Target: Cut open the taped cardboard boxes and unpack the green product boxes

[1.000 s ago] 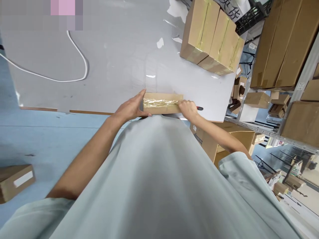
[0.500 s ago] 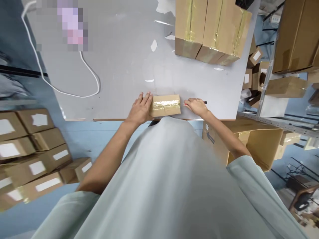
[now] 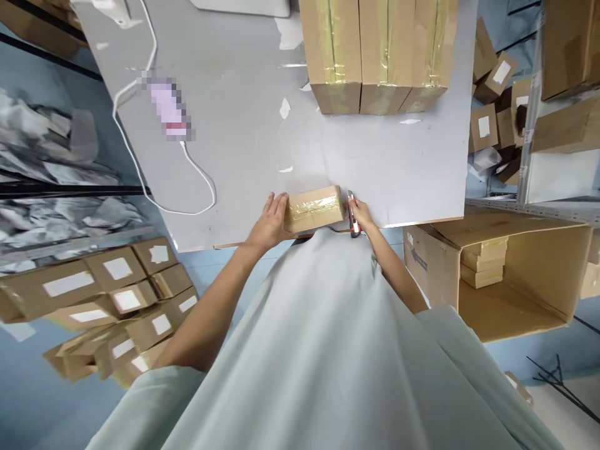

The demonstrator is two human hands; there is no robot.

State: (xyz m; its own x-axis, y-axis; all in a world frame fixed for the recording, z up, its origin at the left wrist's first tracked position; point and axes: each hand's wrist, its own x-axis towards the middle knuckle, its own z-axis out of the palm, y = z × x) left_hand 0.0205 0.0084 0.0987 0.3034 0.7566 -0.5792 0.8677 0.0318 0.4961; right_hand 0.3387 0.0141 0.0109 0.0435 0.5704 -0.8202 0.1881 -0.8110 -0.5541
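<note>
one small brown cardboard box (image 3: 310,220), sealed with yellowish tape (image 3: 314,204), lies at the near edge of a pale grey surface (image 3: 244,125). the left hand (image 3: 272,220), fingers extended, braces its left end — the right hand (image 3: 362,214) curls around a red-and-black utility knife (image 3: 354,223) just beside the other. this seems a steadying step; the next move calls for fingers clear of the blade. at right, an open brown carton (image 3: 546,269) holds small taped boxes (image 3: 485,261).

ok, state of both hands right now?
Left hand: open, fingers extended against the left end of the small taped box.
Right hand: closed, holding the red-and-black utility knife.
</note>
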